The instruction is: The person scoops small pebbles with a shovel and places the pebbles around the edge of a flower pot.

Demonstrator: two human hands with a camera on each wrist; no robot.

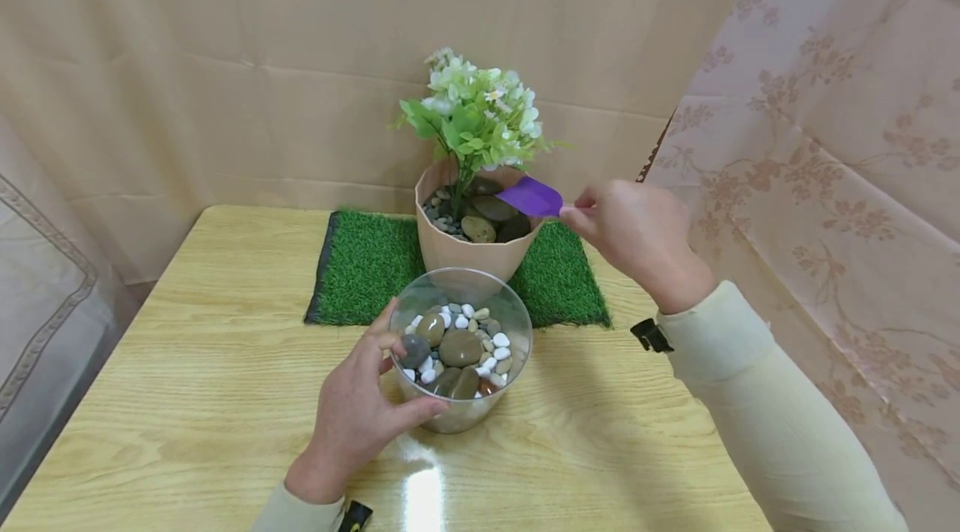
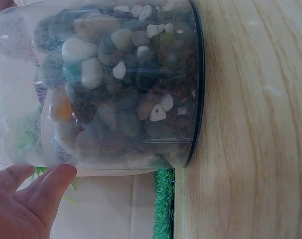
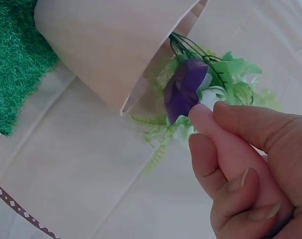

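Note:
My right hand (image 1: 637,236) grips the pink handle (image 3: 235,154) of a small trowel. Its purple blade (image 1: 534,197) tilts over the rim of a pale pink flowerpot (image 1: 472,253), above dark stones (image 1: 491,208). White artificial flowers (image 1: 483,102) with green leaves stand in that pot. Nearer to me, a clear plastic container (image 1: 465,414) full of pebbles rests on the table. My left hand (image 1: 360,403) holds it at its left side, fingers at the rim and thumb against the front. Large brown stones (image 1: 460,347) and white pebbles (image 1: 501,340) lie on top inside.
Under the flowerpot lies a green artificial grass mat (image 1: 371,265) with a dark left edge. The light wooden table (image 1: 210,382) spreads around it all. A beige cloth (image 1: 322,23) hangs close behind, and a floral curtain (image 1: 840,157) drapes along the right.

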